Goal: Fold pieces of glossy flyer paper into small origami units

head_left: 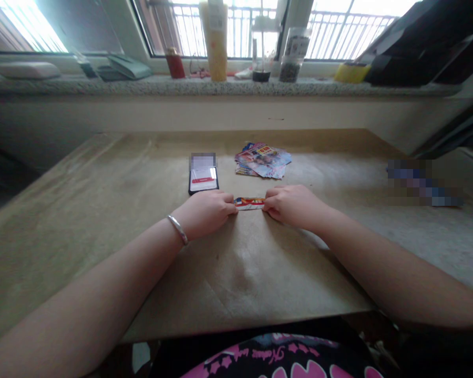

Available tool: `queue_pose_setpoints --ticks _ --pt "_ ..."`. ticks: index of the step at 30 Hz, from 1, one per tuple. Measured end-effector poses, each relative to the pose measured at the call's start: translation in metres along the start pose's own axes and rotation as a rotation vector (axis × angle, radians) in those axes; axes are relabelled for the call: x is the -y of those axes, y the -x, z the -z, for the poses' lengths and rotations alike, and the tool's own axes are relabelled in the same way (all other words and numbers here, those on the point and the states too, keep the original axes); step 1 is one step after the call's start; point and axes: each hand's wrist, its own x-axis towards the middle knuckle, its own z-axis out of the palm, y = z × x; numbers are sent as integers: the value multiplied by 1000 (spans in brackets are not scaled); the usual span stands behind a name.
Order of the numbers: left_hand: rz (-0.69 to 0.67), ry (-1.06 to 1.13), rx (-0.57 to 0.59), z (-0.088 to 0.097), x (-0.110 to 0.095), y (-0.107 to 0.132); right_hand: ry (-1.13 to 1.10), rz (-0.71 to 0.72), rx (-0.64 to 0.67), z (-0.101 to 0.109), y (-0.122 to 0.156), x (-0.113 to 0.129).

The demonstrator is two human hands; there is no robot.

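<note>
While pinching a narrow, printed red-and-white paper strip [249,203] with left hand [208,212], grips its opposite end with right hand [295,206].

strip [250,203]: red, yellow, white | bracelet [177,230]: silver | tabletop [102,210]: beige | shirt [276,353]: black, pink stars

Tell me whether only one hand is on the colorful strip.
No: the left hand and right hand each hold an end of the colorful strip.
</note>
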Motion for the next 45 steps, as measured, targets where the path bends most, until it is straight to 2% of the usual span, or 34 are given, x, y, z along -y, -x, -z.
queue_pose_setpoints --ticks 8,15,20,25,30,38,45 --pt "12 52 -120 -4 1 1 -62 31 -51 -4 0 -3" --pt "84 55 -208 -14 -5 -2 -152 11 -134 -14 -3 -5" --pt "108 87 -211 -17 -7 -5 -149 -16 -192 -20 -6 -3" --pt "123 106 -207 -19 -7 -5 -136 23 -235 -21 -5 0" --pt "173 105 -226 -19 -10 -7 -124 54 -243 -22 -5 2" --pt "160 172 -234 -19 -13 -10 -74 66 -215 -20 -8 6" --pt "148 172 -235 -24 -10 -14 -104 68 -258 -23 -12 8"
